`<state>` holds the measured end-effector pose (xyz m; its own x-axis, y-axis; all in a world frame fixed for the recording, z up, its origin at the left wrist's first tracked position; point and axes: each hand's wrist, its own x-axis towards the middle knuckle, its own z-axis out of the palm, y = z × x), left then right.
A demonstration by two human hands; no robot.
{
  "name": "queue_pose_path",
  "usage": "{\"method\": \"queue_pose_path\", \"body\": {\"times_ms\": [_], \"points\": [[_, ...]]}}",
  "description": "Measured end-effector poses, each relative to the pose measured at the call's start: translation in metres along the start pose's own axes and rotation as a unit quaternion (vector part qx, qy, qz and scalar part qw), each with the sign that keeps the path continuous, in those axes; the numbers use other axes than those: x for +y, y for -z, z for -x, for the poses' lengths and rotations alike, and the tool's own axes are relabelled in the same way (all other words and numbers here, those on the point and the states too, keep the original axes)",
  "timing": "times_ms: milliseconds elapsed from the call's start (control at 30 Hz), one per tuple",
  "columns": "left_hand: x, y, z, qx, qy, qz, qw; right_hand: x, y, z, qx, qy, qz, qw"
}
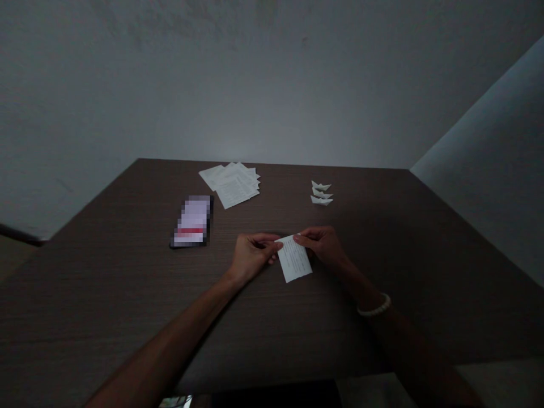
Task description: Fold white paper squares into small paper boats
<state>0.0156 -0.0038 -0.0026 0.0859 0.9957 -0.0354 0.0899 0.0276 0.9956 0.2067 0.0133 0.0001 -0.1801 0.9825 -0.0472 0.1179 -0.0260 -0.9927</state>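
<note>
A small white printed sheet of paper (294, 260) lies folded on the dark wooden table (127, 294) in front of me. My left hand (251, 256) pinches its upper left corner, fingers curled. My right hand (322, 243) pinches the upper right corner; a white bead bracelet (374, 309) sits on that wrist. Both hands rest low over the table with the paper between them.
A fanned stack of printed sheets (233, 182) lies at the back of the table. Three small folded paper boats (322, 193) sit to the back right. A phone (193, 221) with a lit screen lies to the left. Walls close in behind and to the right.
</note>
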Motion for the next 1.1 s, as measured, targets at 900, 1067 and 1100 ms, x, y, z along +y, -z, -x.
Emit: {"method": "queue_pose_path", "body": {"times_ms": [900, 1067, 1100], "points": [[0.004, 0.0, 0.002, 0.009, -0.02, -0.018, 1.0, 0.002, -0.003, 0.002, 0.057, 0.138, 0.172, 0.974], [0.002, 0.0, 0.002, 0.013, -0.025, -0.021, 0.999, 0.004, -0.005, 0.003, 0.055, 0.139, 0.169, 0.974], [0.001, 0.0, 0.002, 0.015, -0.025, -0.02, 0.999, 0.004, -0.005, 0.003, 0.054, 0.14, 0.17, 0.974]]}}
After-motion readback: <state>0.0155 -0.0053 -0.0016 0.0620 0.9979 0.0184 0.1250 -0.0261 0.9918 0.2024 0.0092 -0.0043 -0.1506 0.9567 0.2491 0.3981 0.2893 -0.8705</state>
